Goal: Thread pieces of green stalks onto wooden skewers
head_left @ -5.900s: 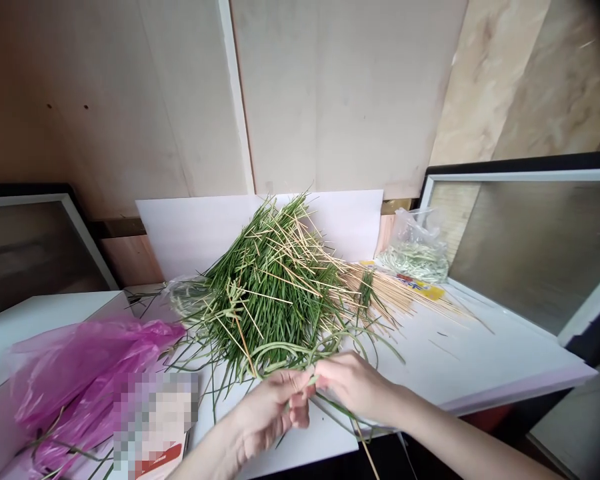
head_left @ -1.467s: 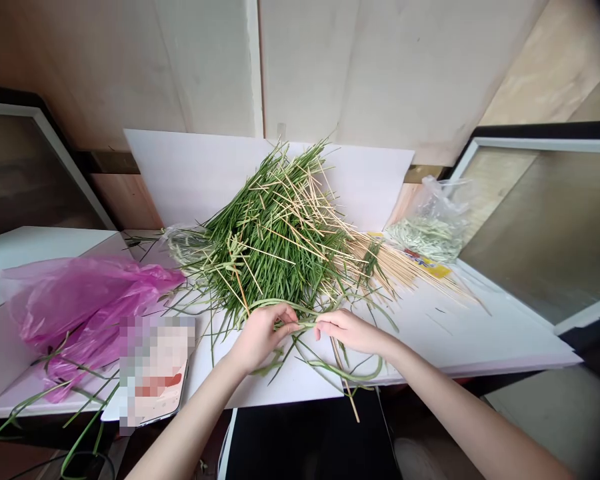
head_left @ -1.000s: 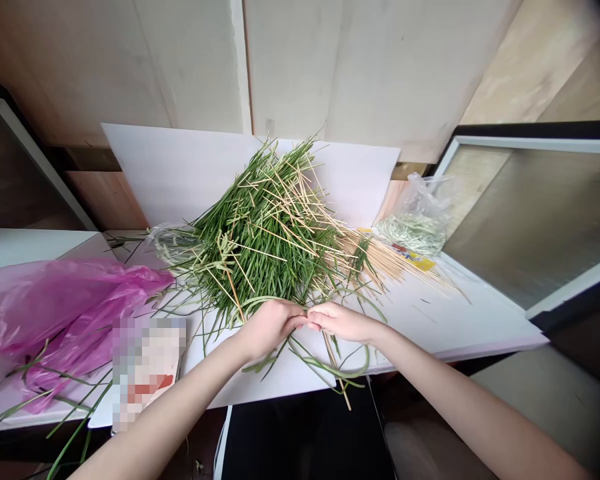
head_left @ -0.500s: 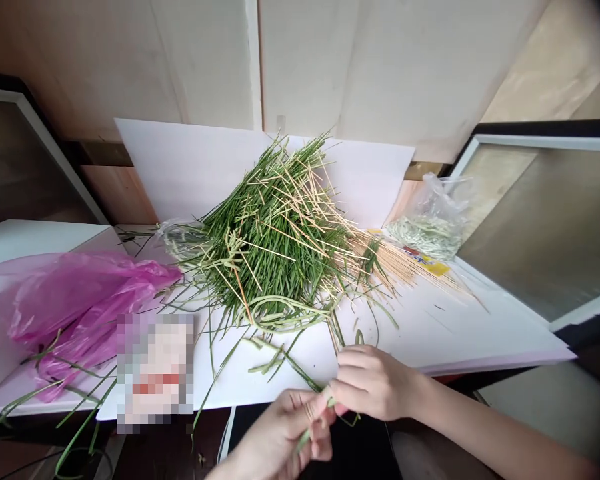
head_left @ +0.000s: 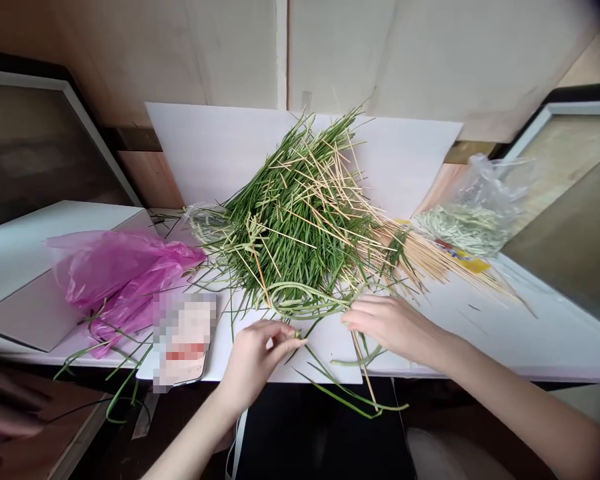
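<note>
My left hand is closed in a pinch on a small green piece, with most of it hidden by the fingers. My right hand has its fingers curled together over a pale long green bean at the front of the pile; the contact is partly hidden. Behind both hands rises a heap of green chives, with thin wooden skewers strewn over it. Below my right hand, a loose skewer and several green blades stick out past the table's front edge.
A pink plastic bag and a phone with a blurred screen lie at left. More skewers fan out right, near a clear bag of pale green strips. White boards stand against the wall.
My hands were together at the table's front edge, holding a green strand. They have moved apart and up toward the pile. The view has shifted, so the scene sits further right.
</note>
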The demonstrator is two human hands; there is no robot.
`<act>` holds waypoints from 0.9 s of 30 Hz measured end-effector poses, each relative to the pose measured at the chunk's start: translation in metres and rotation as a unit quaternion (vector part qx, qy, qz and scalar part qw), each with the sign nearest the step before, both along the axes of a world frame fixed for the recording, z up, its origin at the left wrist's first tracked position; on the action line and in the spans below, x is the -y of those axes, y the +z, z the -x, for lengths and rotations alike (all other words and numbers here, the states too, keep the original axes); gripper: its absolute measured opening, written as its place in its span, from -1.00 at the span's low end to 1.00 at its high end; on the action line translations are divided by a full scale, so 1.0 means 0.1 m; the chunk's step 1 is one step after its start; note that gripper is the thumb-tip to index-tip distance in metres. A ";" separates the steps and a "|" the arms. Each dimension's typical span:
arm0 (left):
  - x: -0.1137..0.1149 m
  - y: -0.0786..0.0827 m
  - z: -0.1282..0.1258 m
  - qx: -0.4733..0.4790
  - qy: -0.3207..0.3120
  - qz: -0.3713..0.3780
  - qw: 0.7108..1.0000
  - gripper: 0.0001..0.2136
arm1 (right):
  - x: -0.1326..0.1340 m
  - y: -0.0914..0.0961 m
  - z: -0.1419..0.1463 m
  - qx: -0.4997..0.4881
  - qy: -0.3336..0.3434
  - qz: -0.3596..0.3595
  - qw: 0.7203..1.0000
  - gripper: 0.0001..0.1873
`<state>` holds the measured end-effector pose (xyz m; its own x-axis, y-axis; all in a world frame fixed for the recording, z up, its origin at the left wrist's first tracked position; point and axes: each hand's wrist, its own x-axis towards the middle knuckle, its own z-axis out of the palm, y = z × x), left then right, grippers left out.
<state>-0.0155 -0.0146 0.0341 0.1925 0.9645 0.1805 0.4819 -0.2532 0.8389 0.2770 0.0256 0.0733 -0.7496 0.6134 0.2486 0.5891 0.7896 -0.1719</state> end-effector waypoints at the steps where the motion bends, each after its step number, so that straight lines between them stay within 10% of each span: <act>1: -0.12 -0.03 0.00 -0.065 0.004 -0.037 0.997 -0.78 | -0.04 -0.01 0.07 -0.002 -0.015 0.031 0.999 -0.71; 7: -0.41 -0.10 -0.25 -0.210 -0.018 -0.212 0.954 -0.62 | -0.16 -0.02 0.41 -0.060 -0.089 0.184 0.977 -0.46; 16: -0.55 0.16 -0.40 -0.106 -0.114 -0.175 0.972 -0.73 | -0.31 -0.08 0.31 -0.157 -0.065 0.324 0.931 -0.72; 27: -0.57 0.37 -0.48 -0.199 -0.177 -0.180 0.947 -0.67 | -0.30 -0.17 0.26 -0.218 -0.061 0.365 0.903 -0.48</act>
